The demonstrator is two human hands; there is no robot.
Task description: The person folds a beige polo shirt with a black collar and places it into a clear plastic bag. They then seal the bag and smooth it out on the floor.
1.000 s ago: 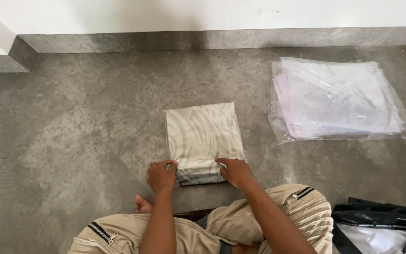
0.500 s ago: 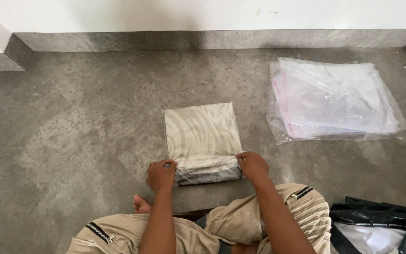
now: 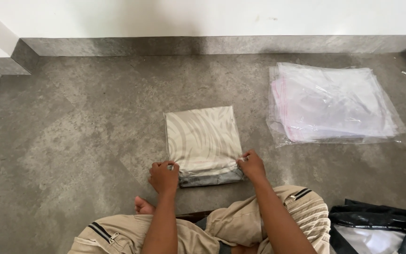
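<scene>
A mottled grey floor [image 3: 71, 141] is bounded by a white wall [image 3: 189, 16]. A soft, square folded cloth [image 3: 203, 138] is pinched at its near corners by the left hand [image 3: 164, 176] and right hand [image 3: 251, 164]; crinkled clear bags [image 3: 334, 103] are stacked well apart.

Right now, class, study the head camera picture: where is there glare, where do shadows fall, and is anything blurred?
Head view: soft daylight, sharp throughout; glare on the stack of clear plastic bags; faint shadow under the folded cloth near the left hand and right hand; wall line slightly bowed.
</scene>
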